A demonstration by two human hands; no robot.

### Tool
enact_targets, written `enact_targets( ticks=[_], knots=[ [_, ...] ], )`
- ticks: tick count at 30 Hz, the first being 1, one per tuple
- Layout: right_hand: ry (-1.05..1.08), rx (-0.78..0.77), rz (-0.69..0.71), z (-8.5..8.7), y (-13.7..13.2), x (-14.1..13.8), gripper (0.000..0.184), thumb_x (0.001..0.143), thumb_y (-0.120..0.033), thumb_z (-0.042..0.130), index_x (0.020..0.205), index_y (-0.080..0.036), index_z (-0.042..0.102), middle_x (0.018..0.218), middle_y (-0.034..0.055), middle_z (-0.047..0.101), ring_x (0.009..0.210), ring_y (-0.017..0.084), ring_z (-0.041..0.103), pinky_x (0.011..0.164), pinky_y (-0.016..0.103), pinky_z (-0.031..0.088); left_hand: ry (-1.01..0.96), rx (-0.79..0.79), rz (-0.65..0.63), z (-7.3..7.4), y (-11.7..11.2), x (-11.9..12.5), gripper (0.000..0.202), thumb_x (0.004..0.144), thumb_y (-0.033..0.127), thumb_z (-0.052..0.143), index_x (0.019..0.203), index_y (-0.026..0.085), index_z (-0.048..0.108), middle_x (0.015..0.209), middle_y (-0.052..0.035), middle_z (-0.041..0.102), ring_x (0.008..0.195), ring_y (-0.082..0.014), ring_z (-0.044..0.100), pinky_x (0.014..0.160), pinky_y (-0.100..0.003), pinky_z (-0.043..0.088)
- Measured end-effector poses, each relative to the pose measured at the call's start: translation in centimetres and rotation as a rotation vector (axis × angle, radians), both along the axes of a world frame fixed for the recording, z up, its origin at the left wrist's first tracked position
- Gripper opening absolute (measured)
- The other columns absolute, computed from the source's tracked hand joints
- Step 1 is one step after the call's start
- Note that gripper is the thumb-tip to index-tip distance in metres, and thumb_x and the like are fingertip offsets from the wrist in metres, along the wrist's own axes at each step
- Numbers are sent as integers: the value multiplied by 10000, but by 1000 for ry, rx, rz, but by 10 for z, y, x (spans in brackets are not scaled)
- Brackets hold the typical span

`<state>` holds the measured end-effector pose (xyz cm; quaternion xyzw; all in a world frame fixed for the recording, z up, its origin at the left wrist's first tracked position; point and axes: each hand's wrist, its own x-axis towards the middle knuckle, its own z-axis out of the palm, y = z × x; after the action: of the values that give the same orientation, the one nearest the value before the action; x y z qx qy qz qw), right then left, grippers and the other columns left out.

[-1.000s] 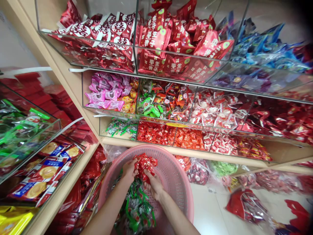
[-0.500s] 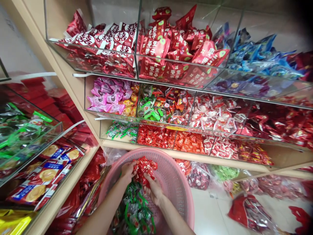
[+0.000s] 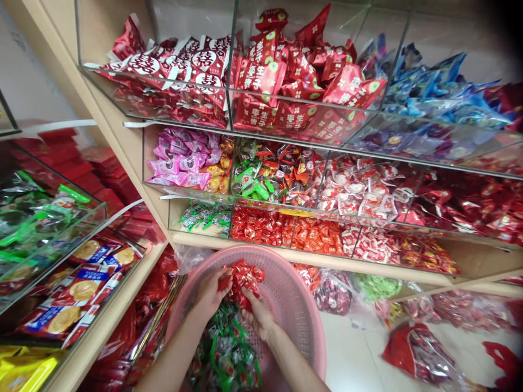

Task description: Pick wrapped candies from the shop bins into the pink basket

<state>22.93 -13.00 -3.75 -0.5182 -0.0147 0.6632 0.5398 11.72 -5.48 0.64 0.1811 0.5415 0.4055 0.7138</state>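
Observation:
A pink perforated plastic basket (image 3: pixel 308 326) stands below the shelves, with both my hands inside it. At its far side is a heap of red-wrapped candies (image 3: pixel 247 275). My left hand (image 3: pixel 212 291) curls closed around some of these candies at the heap's left edge. From the near right, my right hand (image 3: pixel 259 318) grips the heap, its thumb over the red wrappers and its other fingers partly hidden. Green-and-clear wrapped candies (image 3: pixel 231 351) lie in the near part of the basket, between my forearms.
Clear bins of red (image 3: pixel 261 226), orange (image 3: pixel 314 235) and green (image 3: pixel 206 216) candies line the low shelf behind the basket. Packaged biscuits (image 3: pixel 81 291) fill a bin on the left. Bagged candies (image 3: pixel 419 351) lie on the floor at right.
My left hand has shifted slightly and turned, its fingers now more curled at the red candies. The right hand stays nearly in place, and the view has moved very slightly.

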Motion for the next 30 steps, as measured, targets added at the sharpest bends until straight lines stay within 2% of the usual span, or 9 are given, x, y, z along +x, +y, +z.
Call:
enact_targets(
  ticks=[4,8,12,15,18,20,24,28,30],
  knots=[
    [-1,-3,-17,-6,0,0,355,610,-388,766,805,-177,556,629,-36,631,386,39,506,387,147,432,-129,58,-28,8,-5,-4,230,662,-1,553,795,164,644,837,-42,682,843,-136,638,792,-272,532],
    [-1,11,-11,-10,0,0,370,593,-386,773,815,-174,566,636,-37,632,404,41,516,393,146,437,-155,93,-55,9,-7,-4,303,626,-60,566,819,156,654,895,-38,693,888,-138,650,864,-246,511],
    [-4,19,-10,-12,0,1,369,591,-386,778,819,-176,577,630,-39,631,411,41,515,401,143,445,-149,136,-66,6,-10,0,204,664,35,654,837,141,639,865,-52,698,830,-151,670,817,-249,529],
    [-6,26,-11,-11,0,2,353,601,-378,775,819,-174,587,635,-28,642,423,46,527,410,145,453,-89,100,-114,5,-14,2,159,693,219,701,808,143,622,746,-56,688,689,-148,665,645,-238,540],
    [-9,40,-4,-9,0,1,348,609,-379,766,826,-164,599,631,-16,649,416,49,529,407,145,451,15,58,-149,3,-16,3,276,659,394,720,719,150,605,603,-30,643,479,-96,572,411,-176,418],
    [-15,38,-12,-8,0,1,344,606,-373,767,821,-161,602,626,-18,647,402,45,519,401,144,445,51,60,-145,2,-15,4,326,620,436,734,652,150,580,539,-1,605,403,-55,493,356,-148,333],
    [-16,28,-13,-8,1,2,331,612,-361,765,819,-161,601,622,-22,641,388,42,500,383,146,433,41,94,-202,-2,-11,9,310,571,362,781,683,134,604,577,-6,630,456,-47,532,402,-126,380],
    [-12,17,-35,-10,1,4,298,626,-346,754,804,-166,596,615,-21,637,411,50,519,408,150,451,57,129,-319,-9,-3,26,268,558,271,799,666,125,602,674,-51,677,620,-111,640,595,-195,525],
    [-14,12,-39,-10,1,5,303,628,-353,748,808,-161,598,621,-15,643,418,51,525,413,149,452,97,135,-343,-13,3,38,252,583,265,785,640,123,584,633,-53,671,603,-121,645,606,-217,537]
  ],
)
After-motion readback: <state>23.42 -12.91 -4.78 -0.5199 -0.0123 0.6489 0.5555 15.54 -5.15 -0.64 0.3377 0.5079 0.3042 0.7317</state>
